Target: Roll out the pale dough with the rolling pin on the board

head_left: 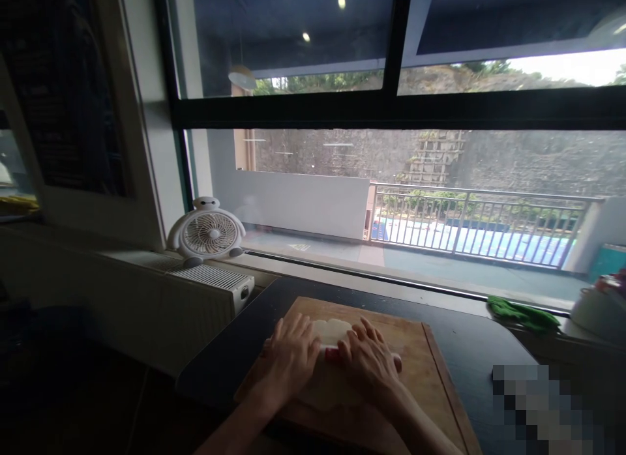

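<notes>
1. My fingers (pixel 294 327) lie long and slightly parted over the rolling pin (pixel 333 354), palms down; whether any curl beneath it, I can't tell.
2. My left hand (pixel 292 352) and right hand (pixel 368 354) sit either side of the pin's red patch, so I'd press equally through both, or one side will likely thin first.
3. I'd let the pin turn under loose palms, easing off near the edge so the dough doesn't tear.
4. The dough (pixel 332 327) lies beneath the pin on the wooden board (pixel 411 383): its far edge shows between my two sets of fingertips, and more spreads towards me, between my wrists.
</notes>
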Action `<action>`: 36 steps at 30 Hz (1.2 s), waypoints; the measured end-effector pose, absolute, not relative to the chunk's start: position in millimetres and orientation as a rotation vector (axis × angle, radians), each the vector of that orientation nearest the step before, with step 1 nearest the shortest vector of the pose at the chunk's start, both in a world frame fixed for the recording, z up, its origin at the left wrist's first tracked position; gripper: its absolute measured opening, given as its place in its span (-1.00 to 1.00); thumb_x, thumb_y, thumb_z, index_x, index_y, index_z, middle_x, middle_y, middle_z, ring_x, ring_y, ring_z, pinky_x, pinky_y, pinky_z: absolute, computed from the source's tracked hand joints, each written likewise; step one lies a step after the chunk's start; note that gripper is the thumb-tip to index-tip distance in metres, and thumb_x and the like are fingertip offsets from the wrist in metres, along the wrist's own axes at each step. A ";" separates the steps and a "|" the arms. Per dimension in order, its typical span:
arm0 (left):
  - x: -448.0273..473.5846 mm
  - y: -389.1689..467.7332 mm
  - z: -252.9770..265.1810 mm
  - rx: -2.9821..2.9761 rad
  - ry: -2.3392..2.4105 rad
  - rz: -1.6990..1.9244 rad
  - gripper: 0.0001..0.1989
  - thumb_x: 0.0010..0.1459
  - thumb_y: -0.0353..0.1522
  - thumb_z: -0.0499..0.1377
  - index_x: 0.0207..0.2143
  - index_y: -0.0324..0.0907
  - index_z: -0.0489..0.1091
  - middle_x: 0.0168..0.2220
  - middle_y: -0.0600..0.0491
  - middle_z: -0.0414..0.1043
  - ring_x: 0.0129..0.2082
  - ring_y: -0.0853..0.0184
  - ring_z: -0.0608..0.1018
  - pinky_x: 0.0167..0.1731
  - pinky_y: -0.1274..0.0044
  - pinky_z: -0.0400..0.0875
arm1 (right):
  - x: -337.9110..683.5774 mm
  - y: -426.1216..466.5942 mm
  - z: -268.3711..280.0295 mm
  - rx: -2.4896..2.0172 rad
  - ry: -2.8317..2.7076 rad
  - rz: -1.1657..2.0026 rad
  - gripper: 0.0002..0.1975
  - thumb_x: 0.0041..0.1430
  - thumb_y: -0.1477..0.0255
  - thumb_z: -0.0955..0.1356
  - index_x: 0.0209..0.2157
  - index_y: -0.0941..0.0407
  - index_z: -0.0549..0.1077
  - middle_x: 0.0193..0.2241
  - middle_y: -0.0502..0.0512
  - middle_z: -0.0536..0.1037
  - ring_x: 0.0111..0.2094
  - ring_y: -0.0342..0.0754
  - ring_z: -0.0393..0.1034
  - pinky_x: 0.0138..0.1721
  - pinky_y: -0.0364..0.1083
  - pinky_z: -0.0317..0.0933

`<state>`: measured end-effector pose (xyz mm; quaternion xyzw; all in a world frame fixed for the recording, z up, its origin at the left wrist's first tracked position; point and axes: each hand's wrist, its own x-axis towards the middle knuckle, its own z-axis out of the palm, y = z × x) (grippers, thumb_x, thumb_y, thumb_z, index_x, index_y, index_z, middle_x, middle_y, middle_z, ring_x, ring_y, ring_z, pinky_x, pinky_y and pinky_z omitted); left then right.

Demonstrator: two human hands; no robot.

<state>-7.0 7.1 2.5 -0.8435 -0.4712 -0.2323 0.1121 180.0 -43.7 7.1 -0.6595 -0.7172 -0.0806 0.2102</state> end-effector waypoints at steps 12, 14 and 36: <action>-11.8 14.9 -1.0 -2.410 -1.401 -0.705 -0.51 0.21 -0.17 -0.13 0.14 -0.11 0.16 0.20 -0.02 0.05 0.22 0.14 0.02 0.15 0.16 -0.18 | 188.7 -33.5 12.4 -1.873 -2.034 -0.203 -0.50 0.24 0.14 -0.01 0.07 0.03 0.22 0.13 0.10 0.20 0.20 0.04 -0.12 0.14 0.10 -0.25; 5.0 51.3 8.1 -2.440 -1.532 -0.633 -0.49 0.21 -0.15 -0.17 0.13 -0.14 0.17 0.19 -0.05 0.07 0.23 0.15 0.00 0.15 0.16 -0.22 | 192.2 -0.7 22.1 -1.956 -1.988 -0.170 -0.52 0.24 0.14 0.00 0.01 0.04 0.27 0.09 0.14 0.24 0.16 0.05 -0.05 0.10 0.11 -0.18; -44.9 -29.3 -7.3 -2.515 -1.170 -0.680 -0.54 0.22 -0.23 -0.10 0.18 0.05 0.04 0.14 0.09 0.18 0.13 0.23 0.23 0.13 0.24 -0.02 | 194.3 -79.0 6.1 -1.655 -2.262 -0.103 -0.51 0.25 0.17 0.01 0.17 -0.03 0.06 0.18 -0.02 0.13 0.20 -0.05 -0.14 0.17 0.01 -0.26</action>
